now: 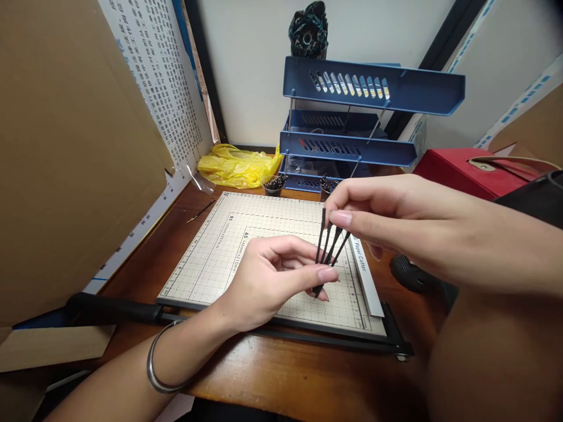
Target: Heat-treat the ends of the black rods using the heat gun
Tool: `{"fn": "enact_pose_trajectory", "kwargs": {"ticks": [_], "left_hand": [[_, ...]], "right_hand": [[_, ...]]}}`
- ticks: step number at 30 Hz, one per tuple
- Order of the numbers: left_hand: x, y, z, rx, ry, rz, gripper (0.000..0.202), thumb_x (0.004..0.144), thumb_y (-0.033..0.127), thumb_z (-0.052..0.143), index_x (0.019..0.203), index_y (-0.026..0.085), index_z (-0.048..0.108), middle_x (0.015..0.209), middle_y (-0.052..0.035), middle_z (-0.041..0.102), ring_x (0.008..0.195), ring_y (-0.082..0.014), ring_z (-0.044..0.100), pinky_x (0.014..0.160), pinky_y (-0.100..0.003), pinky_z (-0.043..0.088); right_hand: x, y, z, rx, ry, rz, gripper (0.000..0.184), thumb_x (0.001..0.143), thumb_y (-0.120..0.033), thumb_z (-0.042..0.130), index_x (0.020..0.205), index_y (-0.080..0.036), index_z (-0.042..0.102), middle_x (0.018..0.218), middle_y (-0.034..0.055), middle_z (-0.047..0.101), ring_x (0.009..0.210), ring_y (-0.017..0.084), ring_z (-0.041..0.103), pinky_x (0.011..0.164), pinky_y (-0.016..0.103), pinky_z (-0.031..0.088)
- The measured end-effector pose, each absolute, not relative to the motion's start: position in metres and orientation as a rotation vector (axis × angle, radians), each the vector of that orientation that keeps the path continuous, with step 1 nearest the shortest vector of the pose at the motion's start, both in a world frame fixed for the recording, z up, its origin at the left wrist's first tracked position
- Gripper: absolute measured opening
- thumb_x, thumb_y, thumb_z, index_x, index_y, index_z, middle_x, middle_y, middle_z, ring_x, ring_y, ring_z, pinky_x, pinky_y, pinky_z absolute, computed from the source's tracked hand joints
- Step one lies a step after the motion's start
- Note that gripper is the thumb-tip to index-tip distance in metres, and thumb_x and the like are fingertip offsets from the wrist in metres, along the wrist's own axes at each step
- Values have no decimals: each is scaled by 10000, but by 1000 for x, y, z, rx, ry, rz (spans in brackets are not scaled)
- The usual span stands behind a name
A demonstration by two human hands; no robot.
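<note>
Above the paper cutter (246, 234), close to its ruler edge, two hands hold a small fan of thin black strips (329, 243). The left hand (268, 281), curled closed, pinches the lower ends together. The right hand (396, 217) pinches the spread tops between thumb and fingertips. A firm lower pinch, with the ends level, would likely hold the bundle even.

sticks (329, 243) 4 | paper cutter (272, 228) 1 | trays (373, 88) 3 | cups (273, 186) 2

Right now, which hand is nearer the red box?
Right. The right hand hovers just left of the red box; the left hand is farther left, over the cutter. Both pinch sticks.
</note>
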State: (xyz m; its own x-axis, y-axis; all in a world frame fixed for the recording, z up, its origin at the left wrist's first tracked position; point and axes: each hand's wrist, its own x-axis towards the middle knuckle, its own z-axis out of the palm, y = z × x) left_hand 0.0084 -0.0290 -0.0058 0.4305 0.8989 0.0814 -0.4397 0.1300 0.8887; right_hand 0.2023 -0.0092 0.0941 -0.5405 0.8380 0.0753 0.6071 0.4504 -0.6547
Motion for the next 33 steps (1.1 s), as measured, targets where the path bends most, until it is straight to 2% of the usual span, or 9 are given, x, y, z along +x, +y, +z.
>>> {"fn": "enact_pose_trajectory", "kwargs": {"ticks": [7, 11, 16, 20, 24, 25, 29, 33], "left_hand": [[8, -28, -7, 1012, 561, 1029, 106, 758, 101, 886, 772, 139, 788, 719, -7, 783, 572, -100, 730, 592, -152, 614], [8, -29, -7, 1009, 578, 1035, 144, 714, 81, 907, 776, 136, 789, 712, -3, 777, 570, -102, 727, 592, -155, 614], [10, -28, -5, 991, 633, 1010, 231, 621, 35, 939, 757, 125, 776, 676, 8, 758, 558, -98, 715, 582, -138, 595], [10, -28, -6, 1012, 701, 948, 231, 628, 67, 946, 750, 121, 757, 617, 2, 734, 543, -87, 692, 579, -125, 562], [11, -27, -8, 1055, 784, 889, 239, 623, 126, 960, 756, 123, 761, 606, -4, 723, 554, -101, 691, 549, -136, 523], [11, -27, -7, 1056, 800, 880, 247, 617, 144, 966, 755, 123, 762, 605, -7, 721, 556, -109, 692, 544, -145, 518], [11, -27, -7, 1054, 810, 869, 271, 597, 186, 979, 752, 124, 766, 610, -16, 719, 562, -125, 692, 559, -176, 526], [11, -28, -6, 1065, 810, 861, 252, 611, 167, 968, 739, 127, 755, 604, -10, 716, 554, -99, 667, 566, -159, 517]], "right_hand": [[203, -10, 93, -1286, -2324, 894, 256, 951, -465, 605, 916, -231, 703, 738, -1, 635, 597, 122, 527, 498, 253, 376], [203, -10, 93, -1270, -2305, 879, 164, 926, -406, 646, 930, -249, 695, 799, -8, 661, 642, 125, 566, 544, 260, 427], [203, -7, 93, -1203, -2129, 699, 165, 942, -386, 638, 878, -241, 682, 811, -9, 674, 704, 129, 591, 633, 270, 461], [205, 1, 91, -1195, -1740, 524, 112, 913, -336, 696, 881, -231, 674, 790, -3, 675, 645, 115, 601, 612, 270, 483], [210, 23, 74, -1254, -1478, 281, 155, 920, -368, 669, 958, -228, 616, 878, 66, 741, 662, 186, 685, 581, 326, 534], [213, 31, 67, -1299, -1444, 192, 149, 920, -362, 649, 955, -221, 616, 854, 72, 745, 615, 184, 677, 552, 323, 521], [229, 63, 37, -1564, -1505, 101, 122, 939, -311, 582, 954, -210, 649, 886, 56, 780, 569, 161, 685, 709, 355, 560], [240, 79, 18, -1682, -1595, 106, 196, 984, -361, 523, 1038, -225, 653, 986, 64, 787, 736, 210, 737, 810, 384, 562]]}}
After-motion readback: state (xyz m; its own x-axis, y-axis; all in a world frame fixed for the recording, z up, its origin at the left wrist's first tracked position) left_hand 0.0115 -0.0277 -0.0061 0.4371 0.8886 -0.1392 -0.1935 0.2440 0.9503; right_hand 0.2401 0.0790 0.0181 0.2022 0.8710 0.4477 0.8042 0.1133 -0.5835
